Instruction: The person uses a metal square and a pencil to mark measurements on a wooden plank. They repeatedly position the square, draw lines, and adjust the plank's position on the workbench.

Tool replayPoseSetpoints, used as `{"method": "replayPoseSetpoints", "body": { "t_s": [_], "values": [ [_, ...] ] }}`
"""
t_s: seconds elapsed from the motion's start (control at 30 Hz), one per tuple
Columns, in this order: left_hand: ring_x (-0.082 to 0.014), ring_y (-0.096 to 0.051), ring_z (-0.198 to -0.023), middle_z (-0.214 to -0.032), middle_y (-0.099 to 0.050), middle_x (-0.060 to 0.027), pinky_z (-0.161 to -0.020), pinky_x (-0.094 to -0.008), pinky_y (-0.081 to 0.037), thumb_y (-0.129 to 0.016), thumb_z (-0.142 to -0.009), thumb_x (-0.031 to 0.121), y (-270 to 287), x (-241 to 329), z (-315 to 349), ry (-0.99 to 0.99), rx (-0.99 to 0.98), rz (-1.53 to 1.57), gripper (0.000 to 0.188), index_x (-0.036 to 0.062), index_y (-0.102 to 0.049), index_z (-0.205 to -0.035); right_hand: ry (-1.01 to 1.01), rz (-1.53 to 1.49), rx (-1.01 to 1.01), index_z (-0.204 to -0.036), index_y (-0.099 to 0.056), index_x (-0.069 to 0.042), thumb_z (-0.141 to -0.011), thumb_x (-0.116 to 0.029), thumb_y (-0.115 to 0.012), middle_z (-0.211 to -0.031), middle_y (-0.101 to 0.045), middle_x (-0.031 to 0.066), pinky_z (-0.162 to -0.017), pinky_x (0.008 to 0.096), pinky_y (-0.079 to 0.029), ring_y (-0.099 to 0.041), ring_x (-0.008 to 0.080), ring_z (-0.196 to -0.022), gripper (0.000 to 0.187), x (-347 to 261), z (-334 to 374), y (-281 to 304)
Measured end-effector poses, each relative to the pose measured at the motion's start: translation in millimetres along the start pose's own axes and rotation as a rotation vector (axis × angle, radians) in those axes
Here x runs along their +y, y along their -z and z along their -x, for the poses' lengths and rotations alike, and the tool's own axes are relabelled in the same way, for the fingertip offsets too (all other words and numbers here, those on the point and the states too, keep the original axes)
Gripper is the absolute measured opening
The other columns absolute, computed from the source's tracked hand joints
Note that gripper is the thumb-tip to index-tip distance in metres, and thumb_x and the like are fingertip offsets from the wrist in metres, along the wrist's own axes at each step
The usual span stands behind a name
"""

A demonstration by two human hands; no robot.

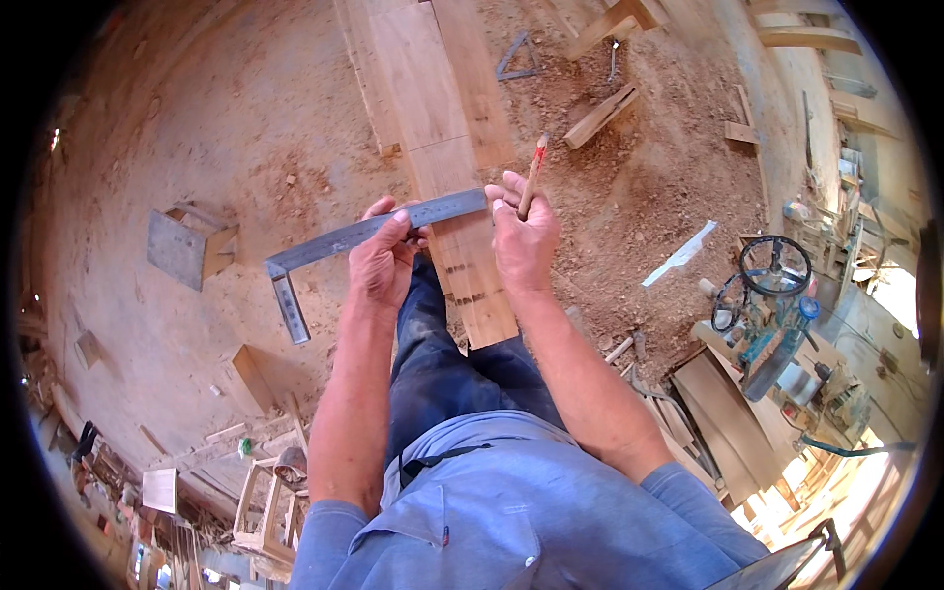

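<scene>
My left hand (383, 258) is closed around the long arm of a grey metal carpenter's square (339, 240), thumb on top. Its short arm hangs off at the left end, toward me. The square's other end reaches over a wooden board (489, 320) that lies lengthwise in front of me, with several dark marks across its near part. In my right hand (526, 241) is a slim wooden pencil (532, 179) with red near its upper end, held upright between thumb and fingers. The right fingertips are close to the square's end; whether they touch it I cannot tell.
More planks (418, 84) lie at the far end. A triangular metal frame (518, 57) and a wood block (601, 116) rest on the dusty floor. A wooden stool (192, 244) is at left, a machine with a black handwheel (775, 265) at right.
</scene>
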State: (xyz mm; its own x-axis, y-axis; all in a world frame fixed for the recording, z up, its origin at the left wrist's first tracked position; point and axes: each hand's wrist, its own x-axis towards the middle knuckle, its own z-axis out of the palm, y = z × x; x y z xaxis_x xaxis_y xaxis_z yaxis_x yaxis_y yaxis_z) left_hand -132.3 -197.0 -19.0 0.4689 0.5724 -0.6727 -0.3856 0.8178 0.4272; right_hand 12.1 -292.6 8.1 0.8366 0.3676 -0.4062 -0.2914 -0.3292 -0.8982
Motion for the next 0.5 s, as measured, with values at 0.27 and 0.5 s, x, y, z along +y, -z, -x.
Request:
{"method": "replayPoseSetpoints", "body": {
  "t_s": [0.27,0.5],
  "values": [
    [-0.0291,-0.067,-0.074,-0.104,-0.066,-0.0215,-0.064,-0.0361,-0.054,-0.060,-0.091,-0.002,-0.5,-7.6,3.1,0.002,0.077,0.032,0.035,0.0036,-0.045,-0.122,0.157,0.264,0.001,-0.112,-0.064,-0.001,-0.082,0.002,-0.060,-0.095,-0.070,0.0092,-0.079,0.0303,-0.054,-0.067,0.0160,-0.086,0.030,-6.1,-1.2,-5.0],
    [-0.0277,-0.067,-0.073,-0.103,-0.067,-0.0213,-0.063,-0.0353,-0.054,-0.060,-0.091,-0.002,-2.6,-9.0,3.8,-0.017,0.093,0.030,0.035,0.0035,-0.044,-0.122,0.179,0.296,0.025,-0.108,-0.064,-0.001,-0.082,0.003,-0.061,-0.093,-0.070,0.0091,-0.078,0.0306,-0.054,-0.069,0.0164,-0.085,0.026,-3.9,0.6,-6.8]
  ]
}}
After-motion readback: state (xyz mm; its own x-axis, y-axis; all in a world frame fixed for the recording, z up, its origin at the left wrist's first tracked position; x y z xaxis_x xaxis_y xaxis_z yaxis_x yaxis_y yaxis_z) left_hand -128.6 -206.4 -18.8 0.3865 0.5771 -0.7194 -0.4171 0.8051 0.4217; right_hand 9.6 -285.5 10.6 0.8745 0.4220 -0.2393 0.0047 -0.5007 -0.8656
